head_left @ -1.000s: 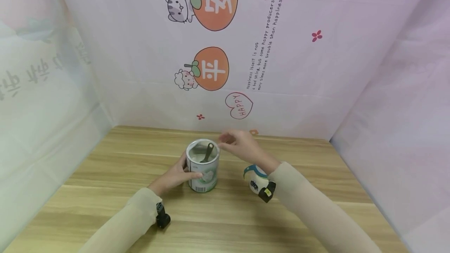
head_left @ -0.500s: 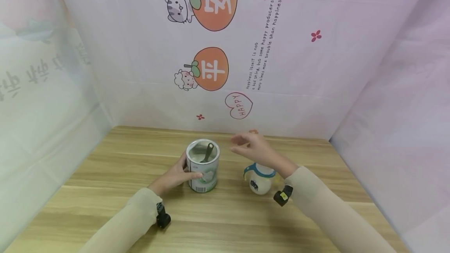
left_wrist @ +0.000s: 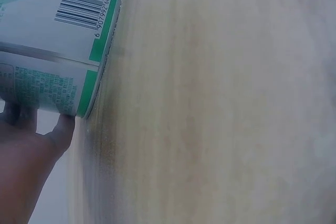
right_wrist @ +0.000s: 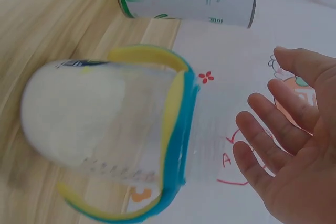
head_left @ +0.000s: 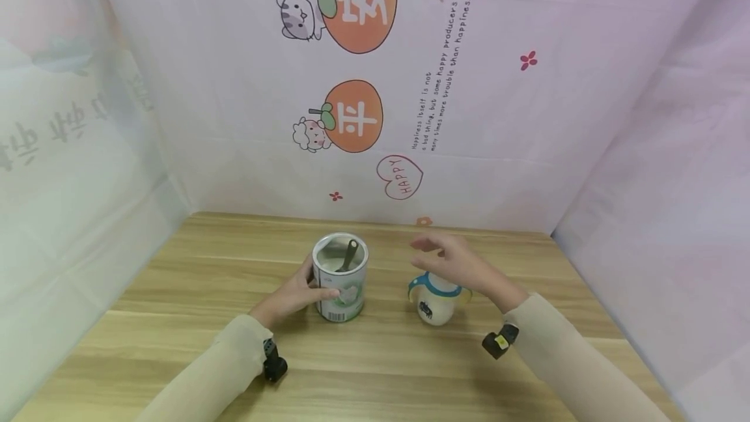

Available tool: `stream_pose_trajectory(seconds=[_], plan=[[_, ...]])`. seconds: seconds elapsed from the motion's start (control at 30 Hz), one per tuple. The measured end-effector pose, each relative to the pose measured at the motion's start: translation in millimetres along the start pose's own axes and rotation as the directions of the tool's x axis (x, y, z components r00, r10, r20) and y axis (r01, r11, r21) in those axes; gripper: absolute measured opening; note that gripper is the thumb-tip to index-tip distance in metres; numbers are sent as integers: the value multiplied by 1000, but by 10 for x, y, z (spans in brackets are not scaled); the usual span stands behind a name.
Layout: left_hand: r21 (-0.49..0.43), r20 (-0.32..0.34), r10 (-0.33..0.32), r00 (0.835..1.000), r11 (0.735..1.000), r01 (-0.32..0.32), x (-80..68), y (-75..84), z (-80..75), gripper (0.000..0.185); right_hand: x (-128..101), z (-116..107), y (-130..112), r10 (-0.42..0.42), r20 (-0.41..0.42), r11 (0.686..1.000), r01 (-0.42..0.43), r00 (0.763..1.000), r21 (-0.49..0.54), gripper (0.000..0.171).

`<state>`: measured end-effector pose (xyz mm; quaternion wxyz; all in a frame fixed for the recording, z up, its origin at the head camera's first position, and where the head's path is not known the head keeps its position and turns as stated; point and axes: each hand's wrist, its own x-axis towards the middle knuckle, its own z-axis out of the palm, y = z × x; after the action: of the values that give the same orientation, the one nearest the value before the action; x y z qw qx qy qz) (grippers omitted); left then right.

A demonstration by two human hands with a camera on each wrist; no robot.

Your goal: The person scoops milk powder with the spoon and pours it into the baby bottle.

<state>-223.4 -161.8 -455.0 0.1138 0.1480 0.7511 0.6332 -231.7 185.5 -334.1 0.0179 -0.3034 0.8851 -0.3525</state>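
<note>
My left hand (head_left: 293, 297) grips the side of an open milk powder can (head_left: 341, 295), thumb across the front and fingers behind. The can stands upright on the table; a dark scoop (head_left: 350, 254) leans inside it over pale powder. In the left wrist view, the can's barcode side (left_wrist: 79, 9) and fingers at its base show. Over the baby bottle (head_left: 435, 308) hovers my right hand (head_left: 452, 262), fingers spread and holding nothing. The right wrist view shows white contents in the clear bottle (right_wrist: 100, 114), with a blue and yellow handle ring (right_wrist: 181, 124) around its neck.
The wooden table (head_left: 375, 370) meets a printed white cloth (head_left: 498, 122) at its back edge. More cloth hangs along the left and right sides. Each wrist carries a small black camera, such as the one on the right (head_left: 500, 342).
My right hand has moved from beside the can's rim rightward to above the bottle, uncovering more of the bottle. My left hand and the can have stayed put.
</note>
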Motion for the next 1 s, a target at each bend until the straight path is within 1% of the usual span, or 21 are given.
stream_pose_trajectory(seconds=[0.17,0.3,0.4,0.53,0.6,0.7,0.87,1.0], plan=[[-8,19,9,1000,1000,-9,16,5,-7,111,-122,-30,99,39,-20,999,-39,999,4,40],[-5,47,28,999,1000,-28,34,50,-25,108,-203,-26,188,54,-59,999,-54,997,0,39],[39,67,41,997,998,-44,55,87,-40,108,-258,-18,251,49,-86,999,-51,995,-16,40],[117,81,21,997,993,-30,49,153,-56,112,-328,-17,310,22,-107,999,-26,994,-32,40],[137,86,0,996,991,-12,25,203,-68,113,-359,-12,328,19,-115,999,-24,993,-42,42],[155,100,-14,995,988,-2,-4,260,-90,112,-405,0,344,20,-127,998,-27,992,-57,42],[216,123,4,992,976,-30,-30,304,-145,108,-456,33,369,12,-137,998,-19,991,-53,41],[281,116,17,993,958,-50,-55,349,-198,107,-505,50,402,10,-146,999,-15,989,-35,40]])
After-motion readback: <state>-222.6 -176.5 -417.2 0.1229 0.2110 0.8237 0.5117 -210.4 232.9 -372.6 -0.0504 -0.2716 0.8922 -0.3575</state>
